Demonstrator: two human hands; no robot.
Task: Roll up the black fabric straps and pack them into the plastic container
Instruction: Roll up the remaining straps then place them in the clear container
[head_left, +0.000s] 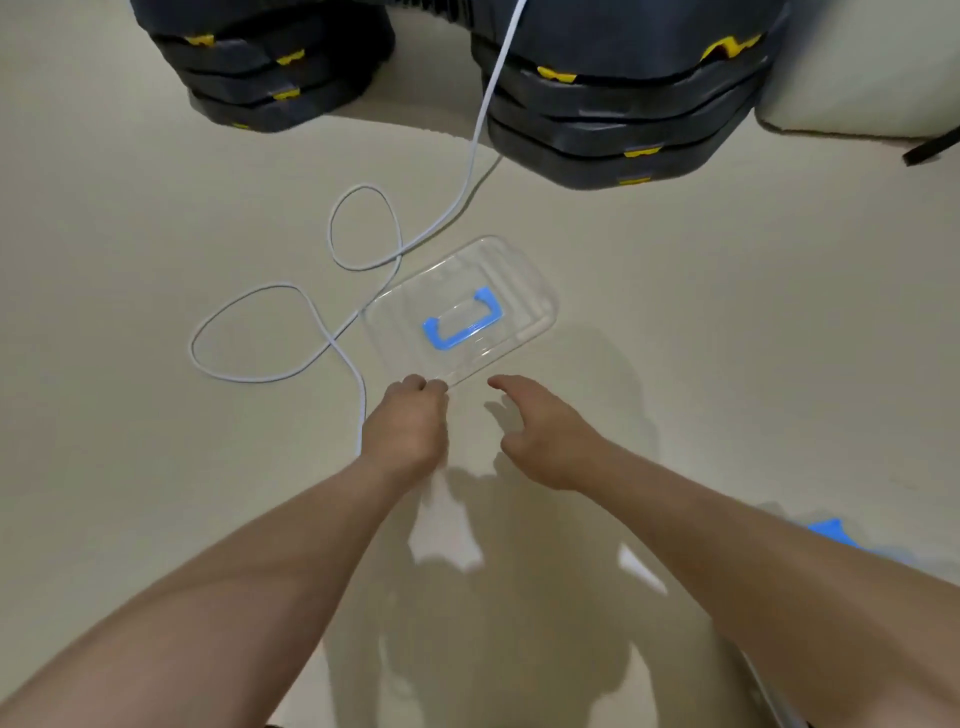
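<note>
A clear plastic lid (498, 270) with a blue handle (463, 317) lies flat on the beige floor in the middle of the view. My left hand (408, 428) has its fingertips curled on the lid's near corner. To its right, my right hand (540, 431) hovers with fingers spread, just short of the lid's near edge, holding nothing. A black strap end (932, 148) shows at the far right edge. I see no container body.
A white cable (363, 270) loops across the floor left of the lid and passes under my left wrist. Two stacks of dark cases with yellow latches (275, 78) (623, 114) stand at the back. Something blue (831, 532) pokes out behind my right forearm.
</note>
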